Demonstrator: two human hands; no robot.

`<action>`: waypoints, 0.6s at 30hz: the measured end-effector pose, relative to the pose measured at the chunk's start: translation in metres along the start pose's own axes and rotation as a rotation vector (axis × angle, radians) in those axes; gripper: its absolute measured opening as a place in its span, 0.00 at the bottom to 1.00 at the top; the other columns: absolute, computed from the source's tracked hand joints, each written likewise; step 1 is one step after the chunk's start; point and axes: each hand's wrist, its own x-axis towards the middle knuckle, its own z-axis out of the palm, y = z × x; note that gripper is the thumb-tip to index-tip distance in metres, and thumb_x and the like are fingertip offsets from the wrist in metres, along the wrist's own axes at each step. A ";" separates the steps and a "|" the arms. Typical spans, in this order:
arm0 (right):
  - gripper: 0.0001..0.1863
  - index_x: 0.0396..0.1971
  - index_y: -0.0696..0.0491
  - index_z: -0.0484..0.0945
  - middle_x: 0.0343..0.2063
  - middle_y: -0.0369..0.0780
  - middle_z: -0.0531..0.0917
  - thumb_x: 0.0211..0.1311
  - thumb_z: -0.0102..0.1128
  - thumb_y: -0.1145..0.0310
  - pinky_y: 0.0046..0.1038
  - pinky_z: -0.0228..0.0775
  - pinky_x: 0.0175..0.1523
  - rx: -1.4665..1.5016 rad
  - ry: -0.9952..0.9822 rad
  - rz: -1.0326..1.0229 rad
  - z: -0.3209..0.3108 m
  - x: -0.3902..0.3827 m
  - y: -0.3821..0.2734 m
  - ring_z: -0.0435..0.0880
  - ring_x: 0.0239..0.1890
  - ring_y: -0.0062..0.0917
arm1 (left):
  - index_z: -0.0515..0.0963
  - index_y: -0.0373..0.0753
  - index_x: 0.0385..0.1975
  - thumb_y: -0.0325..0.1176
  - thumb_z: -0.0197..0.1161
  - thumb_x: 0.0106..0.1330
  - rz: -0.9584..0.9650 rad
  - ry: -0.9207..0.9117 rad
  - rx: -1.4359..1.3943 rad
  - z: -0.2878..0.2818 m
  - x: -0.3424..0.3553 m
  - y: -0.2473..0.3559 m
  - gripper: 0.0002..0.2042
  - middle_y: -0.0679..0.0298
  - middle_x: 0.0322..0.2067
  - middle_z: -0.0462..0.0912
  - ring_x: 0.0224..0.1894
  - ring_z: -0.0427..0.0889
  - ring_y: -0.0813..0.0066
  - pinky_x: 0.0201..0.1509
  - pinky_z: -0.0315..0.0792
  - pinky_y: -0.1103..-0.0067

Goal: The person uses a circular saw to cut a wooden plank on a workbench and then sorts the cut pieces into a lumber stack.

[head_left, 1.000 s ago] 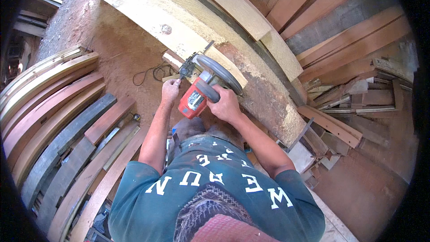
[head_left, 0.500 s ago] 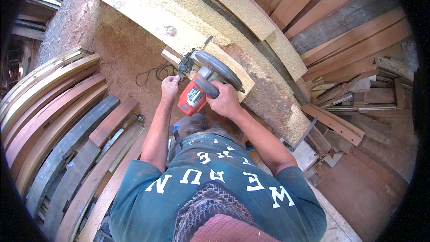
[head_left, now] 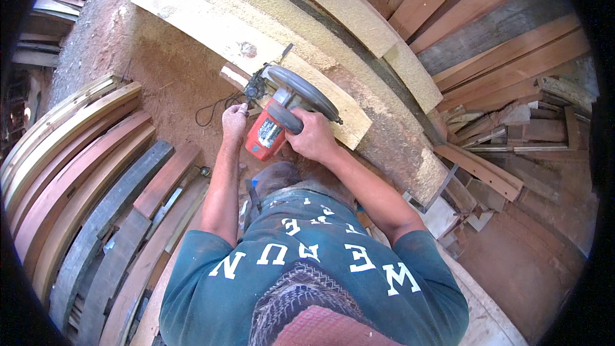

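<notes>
Now, our risks:
Right hand (head_left: 314, 136): grasps saw (head_left: 282, 112) handle; twisting could bind the blade.
Left hand (head_left: 234, 118): clenched beside plank (head_left: 307, 80); cord (head_left: 214, 106) may snag.

Red circular saw (head_left: 277, 118) with grey blade guard sits on a pale sawdust-covered plank (head_left: 211, 29)

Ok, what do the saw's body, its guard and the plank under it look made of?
Circular saw body: glossy red, probably moulded plastic. Blade guard: dull grey, likely cast metal. Plank: pale raw wood, rough-sawn and unfinished, with a knot and sawdust.
</notes>
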 end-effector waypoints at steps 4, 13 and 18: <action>0.16 0.43 0.53 0.85 0.35 0.52 0.87 0.53 0.70 0.69 0.44 0.80 0.44 0.015 -0.015 0.017 -0.001 0.002 -0.002 0.87 0.40 0.52 | 0.86 0.30 0.40 0.37 0.65 0.76 -0.012 -0.002 -0.059 -0.001 0.007 -0.006 0.14 0.64 0.31 0.86 0.34 0.80 0.75 0.41 0.74 0.74; 0.18 0.44 0.51 0.87 0.34 0.53 0.88 0.52 0.73 0.63 0.47 0.82 0.46 0.022 0.010 -0.033 0.002 0.018 -0.008 0.89 0.40 0.52 | 0.86 0.28 0.47 0.37 0.65 0.76 -0.042 0.023 -0.101 -0.015 0.006 0.020 0.15 0.62 0.39 0.89 0.41 0.83 0.73 0.50 0.75 0.73; 0.16 0.43 0.55 0.86 0.35 0.52 0.88 0.53 0.71 0.69 0.42 0.80 0.44 0.047 -0.011 -0.036 -0.006 0.018 -0.014 0.88 0.40 0.50 | 0.86 0.28 0.43 0.36 0.64 0.76 -0.001 0.047 -0.120 -0.006 -0.001 0.032 0.14 0.64 0.33 0.86 0.34 0.80 0.75 0.42 0.74 0.73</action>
